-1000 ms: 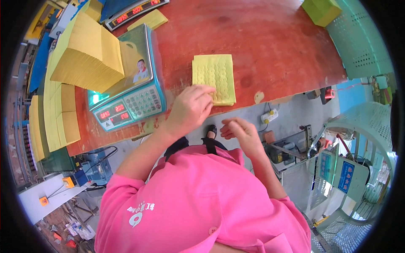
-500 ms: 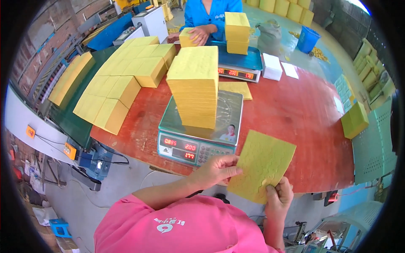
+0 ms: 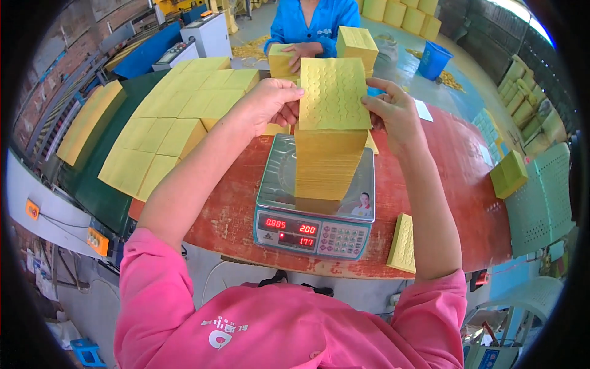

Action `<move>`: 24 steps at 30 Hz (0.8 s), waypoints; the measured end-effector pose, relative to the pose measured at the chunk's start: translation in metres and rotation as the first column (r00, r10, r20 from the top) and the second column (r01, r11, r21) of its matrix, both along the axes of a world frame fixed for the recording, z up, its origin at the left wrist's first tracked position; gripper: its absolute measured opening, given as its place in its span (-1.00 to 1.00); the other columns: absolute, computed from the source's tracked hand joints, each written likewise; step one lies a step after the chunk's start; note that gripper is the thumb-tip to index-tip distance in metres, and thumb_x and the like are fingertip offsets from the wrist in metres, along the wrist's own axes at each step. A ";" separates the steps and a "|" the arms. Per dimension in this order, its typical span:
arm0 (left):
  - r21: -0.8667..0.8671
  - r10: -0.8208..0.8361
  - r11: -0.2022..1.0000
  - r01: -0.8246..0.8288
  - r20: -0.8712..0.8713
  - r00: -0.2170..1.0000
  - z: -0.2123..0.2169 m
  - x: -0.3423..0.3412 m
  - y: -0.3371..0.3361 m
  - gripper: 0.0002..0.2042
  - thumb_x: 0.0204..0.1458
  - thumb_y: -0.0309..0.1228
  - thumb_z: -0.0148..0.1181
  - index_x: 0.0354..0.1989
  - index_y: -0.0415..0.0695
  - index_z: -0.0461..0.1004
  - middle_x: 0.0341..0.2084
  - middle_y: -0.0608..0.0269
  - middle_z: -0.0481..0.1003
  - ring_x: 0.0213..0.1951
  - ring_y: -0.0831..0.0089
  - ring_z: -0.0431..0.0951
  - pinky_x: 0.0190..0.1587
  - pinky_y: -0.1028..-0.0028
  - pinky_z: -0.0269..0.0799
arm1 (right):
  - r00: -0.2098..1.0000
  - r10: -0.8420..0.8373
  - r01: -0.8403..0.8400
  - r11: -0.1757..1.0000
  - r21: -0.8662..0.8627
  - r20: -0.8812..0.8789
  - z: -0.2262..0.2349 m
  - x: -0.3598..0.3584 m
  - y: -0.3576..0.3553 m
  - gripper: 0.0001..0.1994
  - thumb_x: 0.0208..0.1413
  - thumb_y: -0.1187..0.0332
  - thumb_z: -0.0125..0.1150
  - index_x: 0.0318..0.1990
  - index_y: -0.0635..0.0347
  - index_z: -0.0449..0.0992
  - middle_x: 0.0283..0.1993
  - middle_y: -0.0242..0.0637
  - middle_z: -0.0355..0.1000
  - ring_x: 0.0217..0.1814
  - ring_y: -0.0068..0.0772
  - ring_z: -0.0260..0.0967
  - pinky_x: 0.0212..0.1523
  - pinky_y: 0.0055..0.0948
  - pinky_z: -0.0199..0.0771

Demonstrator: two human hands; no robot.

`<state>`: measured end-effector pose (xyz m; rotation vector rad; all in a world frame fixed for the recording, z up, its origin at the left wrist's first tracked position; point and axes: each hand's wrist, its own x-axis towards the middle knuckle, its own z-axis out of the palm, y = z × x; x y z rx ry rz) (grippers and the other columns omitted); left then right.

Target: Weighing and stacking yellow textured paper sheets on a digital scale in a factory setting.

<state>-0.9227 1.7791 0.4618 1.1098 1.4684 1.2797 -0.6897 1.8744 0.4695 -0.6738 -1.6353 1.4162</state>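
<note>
A worn red desk carried a digital scale near its front edge. Right of the scale lay a small yellow stack, and a thicker yellow-green bundle sat further right. Rows of yellow stacks covered the green surface on the left.

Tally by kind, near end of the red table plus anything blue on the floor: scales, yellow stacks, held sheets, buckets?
digital scale: 1
yellow stack on its pan: 1
yellow sheets held by left hand and right hand: 1 bundle
small yellow stack beside the scale: 1
blue bucket: 1
Total: 5
</note>
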 end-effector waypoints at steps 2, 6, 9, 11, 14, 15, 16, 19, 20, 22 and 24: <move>0.003 -0.020 1.000 0.020 -0.026 0.999 -0.003 -0.002 0.003 -0.81 0.16 -0.24 0.15 -0.42 -0.06 0.45 -0.63 0.36 0.47 -0.64 0.60 0.42 -0.61 0.61 0.24 | 0.998 -0.029 0.029 1.000 -0.001 0.048 -0.003 0.001 0.002 -0.56 0.02 0.50 0.26 0.10 0.41 0.40 -0.47 -0.33 0.43 -0.52 -0.59 0.32 -0.53 -0.57 0.21; 0.038 -0.035 0.999 0.035 -0.017 0.999 -0.007 -0.008 0.004 -0.82 0.16 -0.27 0.12 -0.44 -0.06 0.43 -0.64 0.34 0.46 -0.67 0.60 0.40 -0.66 0.61 0.19 | 0.995 -0.043 0.042 0.999 0.018 0.088 -0.012 -0.002 -0.002 -0.57 0.03 0.49 0.27 0.08 0.41 0.41 -0.46 -0.33 0.44 -0.52 -0.60 0.32 -0.51 -0.58 0.23; 0.093 0.004 0.996 -0.008 0.042 0.999 -0.013 -0.004 0.002 -0.82 0.14 -0.29 0.14 -0.45 -0.07 0.41 -0.65 0.34 0.46 -0.70 0.60 0.37 -0.69 0.62 0.15 | 0.994 -0.057 0.052 0.997 0.055 0.093 -0.015 -0.003 -0.004 -0.59 0.04 0.50 0.27 0.08 0.42 0.42 -0.45 -0.32 0.45 -0.50 -0.59 0.34 -0.49 -0.58 0.26; 0.111 0.028 0.993 -0.035 0.062 0.998 -0.015 -0.001 0.000 -0.84 0.14 -0.31 0.15 -0.44 -0.08 0.42 -0.65 0.34 0.46 -0.71 0.61 0.37 -0.70 0.62 0.16 | 0.994 -0.060 0.054 0.996 0.070 0.095 -0.015 -0.006 -0.006 -0.59 0.05 0.51 0.27 0.07 0.43 0.42 -0.44 -0.31 0.46 -0.48 -0.59 0.36 -0.47 -0.57 0.30; 0.125 0.050 0.990 -0.061 0.094 0.994 -0.019 0.002 -0.002 -0.85 0.12 -0.32 0.17 -0.43 -0.09 0.43 -0.63 0.32 0.48 -0.69 0.59 0.42 -0.68 0.62 0.22 | 0.991 -0.093 0.082 0.991 0.110 0.095 -0.014 -0.005 -0.010 -0.62 0.06 0.52 0.26 0.06 0.43 0.43 -0.43 -0.29 0.47 -0.44 -0.57 0.39 -0.42 -0.54 0.37; 0.117 0.056 0.991 -0.067 0.101 0.993 -0.020 0.002 -0.003 -0.84 0.11 -0.32 0.18 -0.43 -0.11 0.45 -0.61 0.30 0.51 -0.66 0.56 0.46 -0.66 0.61 0.28 | 0.990 -0.098 0.086 0.989 0.117 0.098 -0.016 -0.005 -0.010 -0.62 0.06 0.51 0.26 0.05 0.42 0.44 -0.42 -0.29 0.48 -0.42 -0.56 0.40 -0.39 -0.53 0.40; 0.116 0.056 0.991 -0.068 0.100 0.993 -0.021 0.002 -0.003 -0.84 0.11 -0.32 0.18 -0.43 -0.11 0.45 -0.61 0.30 0.51 -0.66 0.56 0.46 -0.66 0.61 0.28 | 0.990 -0.102 0.089 0.988 0.123 0.101 -0.018 -0.006 -0.009 -0.63 0.06 0.51 0.26 0.05 0.42 0.44 -0.41 -0.28 0.48 -0.41 -0.56 0.41 -0.37 -0.51 0.43; 0.117 0.042 0.992 -0.050 0.069 0.997 -0.030 0.000 -0.002 -0.84 0.11 -0.31 0.18 -0.42 -0.10 0.44 -0.61 0.31 0.50 -0.67 0.56 0.47 -0.66 0.61 0.28 | 0.978 -0.155 0.132 0.978 0.162 0.141 -0.020 -0.005 -0.012 -0.64 0.07 0.51 0.25 0.04 0.41 0.45 -0.40 -0.29 0.49 -0.40 -0.57 0.40 -0.36 -0.50 0.42; 0.131 0.035 0.990 -0.048 0.099 0.994 -0.035 -0.002 0.001 -0.84 0.12 -0.32 0.17 -0.42 -0.11 0.44 -0.61 0.30 0.50 -0.67 0.56 0.47 -0.67 0.61 0.28 | 0.978 -0.151 0.129 0.979 0.159 0.141 -0.021 -0.005 -0.012 -0.64 0.07 0.51 0.25 0.04 0.41 0.45 -0.40 -0.29 0.49 -0.40 -0.57 0.40 -0.36 -0.50 0.42; 0.136 0.027 0.990 -0.045 0.129 0.991 -0.040 -0.003 0.002 -0.84 0.12 -0.32 0.17 -0.42 -0.11 0.44 -0.61 0.29 0.51 -0.67 0.55 0.47 -0.68 0.61 0.27 | 0.982 -0.149 0.126 0.974 0.186 0.115 -0.025 -0.005 -0.012 -0.65 0.06 0.50 0.26 0.03 0.42 0.47 -0.41 -0.30 0.50 -0.40 -0.58 0.39 -0.35 -0.51 0.41; 0.165 0.026 0.985 -0.050 0.145 0.989 -0.041 -0.002 0.001 -0.84 0.12 -0.33 0.16 -0.43 -0.11 0.42 -0.60 0.27 0.50 -0.67 0.55 0.47 -0.69 0.60 0.27 | 0.981 -0.155 0.130 0.972 0.195 0.119 -0.027 -0.005 -0.011 -0.67 0.06 0.50 0.26 0.01 0.40 0.48 -0.42 -0.31 0.50 -0.40 -0.60 0.38 -0.35 -0.53 0.39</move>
